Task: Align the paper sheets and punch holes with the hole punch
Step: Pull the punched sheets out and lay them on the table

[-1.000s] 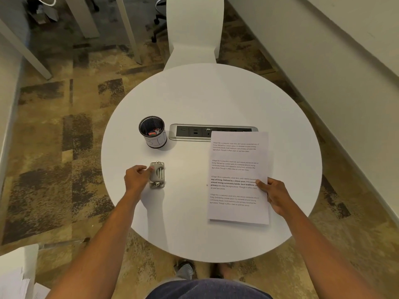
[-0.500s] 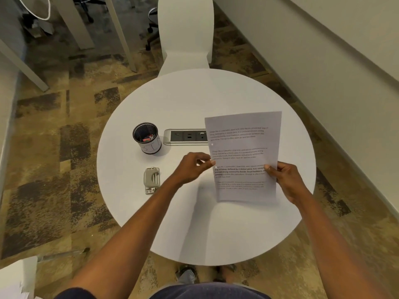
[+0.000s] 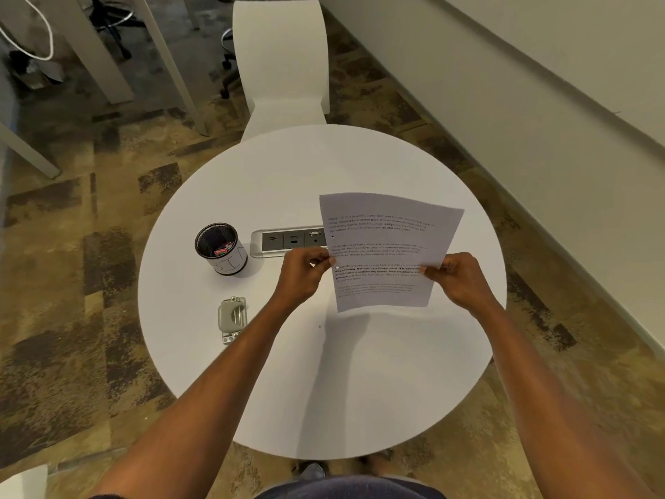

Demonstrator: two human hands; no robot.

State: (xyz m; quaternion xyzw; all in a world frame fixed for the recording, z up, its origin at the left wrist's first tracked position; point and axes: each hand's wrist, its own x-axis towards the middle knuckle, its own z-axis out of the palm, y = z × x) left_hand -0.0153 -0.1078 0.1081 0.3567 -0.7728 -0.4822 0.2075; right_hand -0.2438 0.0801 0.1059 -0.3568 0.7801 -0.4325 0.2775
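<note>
The printed paper sheets (image 3: 385, 246) are lifted off the round white table (image 3: 324, 372) and tilted up toward me. My left hand (image 3: 304, 275) pinches their left edge, where two small punched holes show. My right hand (image 3: 458, 277) grips the right edge. The grey metal hole punch (image 3: 232, 318) lies flat on the table to the left of my left forearm, with no hand on it.
A black mesh cup (image 3: 220, 248) with small items stands at the left. A power socket strip (image 3: 288, 241) is set into the table's middle, partly behind the sheets. A white chair (image 3: 284, 66) stands at the far side; a wall (image 3: 503, 84) runs along the right.
My left hand left the hole punch and moved right to the sheets' left edge. The sheets rose from the table and now hang tilted between both hands.
</note>
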